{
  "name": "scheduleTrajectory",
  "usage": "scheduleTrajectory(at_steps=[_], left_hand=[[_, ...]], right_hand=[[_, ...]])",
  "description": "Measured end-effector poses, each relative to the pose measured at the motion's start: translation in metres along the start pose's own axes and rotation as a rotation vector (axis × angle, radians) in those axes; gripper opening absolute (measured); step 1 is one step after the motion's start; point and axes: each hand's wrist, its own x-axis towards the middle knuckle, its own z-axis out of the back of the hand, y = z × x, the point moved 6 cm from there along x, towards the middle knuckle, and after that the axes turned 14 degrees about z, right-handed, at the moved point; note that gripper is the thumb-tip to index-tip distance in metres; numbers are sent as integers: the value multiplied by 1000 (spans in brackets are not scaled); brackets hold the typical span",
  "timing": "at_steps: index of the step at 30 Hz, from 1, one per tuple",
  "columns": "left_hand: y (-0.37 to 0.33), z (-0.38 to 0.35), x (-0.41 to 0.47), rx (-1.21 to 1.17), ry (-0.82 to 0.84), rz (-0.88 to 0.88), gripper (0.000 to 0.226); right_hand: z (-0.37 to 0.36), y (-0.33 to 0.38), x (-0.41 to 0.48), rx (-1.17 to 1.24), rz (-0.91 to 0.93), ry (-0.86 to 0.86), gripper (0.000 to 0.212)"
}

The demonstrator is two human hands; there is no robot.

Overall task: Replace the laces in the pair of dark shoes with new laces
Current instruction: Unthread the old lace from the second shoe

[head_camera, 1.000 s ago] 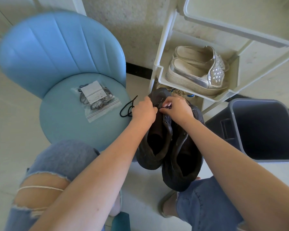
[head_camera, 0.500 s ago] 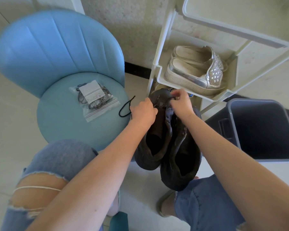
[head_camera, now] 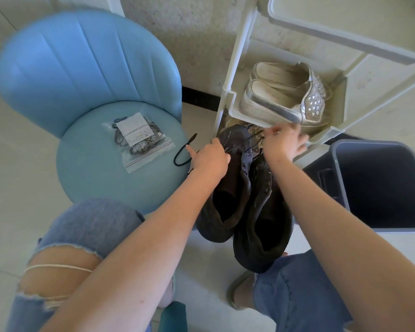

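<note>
Laces [head_camera: 120, 140] sit in a zip bag [head_camera: 139, 165], silver shoes [head_camera: 285, 101] in a rack [head_camera: 228, 109].

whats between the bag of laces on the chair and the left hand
In the head view, a loose end of dark lace lies on the blue seat between the bag and the left hand.

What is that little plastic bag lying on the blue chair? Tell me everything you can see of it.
The plastic bag is small, clear and flat, with a coloured zip strip along its near edge. Inside are coiled dark cords, seemingly laces, a white paper card with thin printed lines, and some small pale bits too tiny to identify. It looks closed. It lies turned at an angle on the seat of the blue chair, and only the seat touches it. A loose dark lace lies to its right, apart from it.
</note>
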Motion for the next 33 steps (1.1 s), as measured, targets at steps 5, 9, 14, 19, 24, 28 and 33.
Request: scheduleTrajectory(at_steps=[5, 9, 14, 19, 24, 28, 33], left_hand=[[-2, 0, 0, -16, 18, 6, 42], [-1, 0, 2, -36, 15, 10, 40], [-1, 0, 2, -46, 15, 8, 42], [2, 0, 0, -26, 22, 0, 45], [2, 1, 0, -72, 28, -3, 40], [1, 0, 2, -58, 26, 11, 40], [1, -1, 4, -55, 5, 11, 40]], right_hand=[[-4, 13, -1, -11, 282, 146, 24], [-46, 40, -28, -181, 667, 467, 12], [-53, 41, -30, -276, 700, 451, 11], [-10, 13, 2, -534, 320, 83, 32], [18, -7, 17, -157, 128, 12, 28], [-25, 31, -8, -185, 571, 361, 29], [-55, 38, -33, -335, 705, 493, 23]])
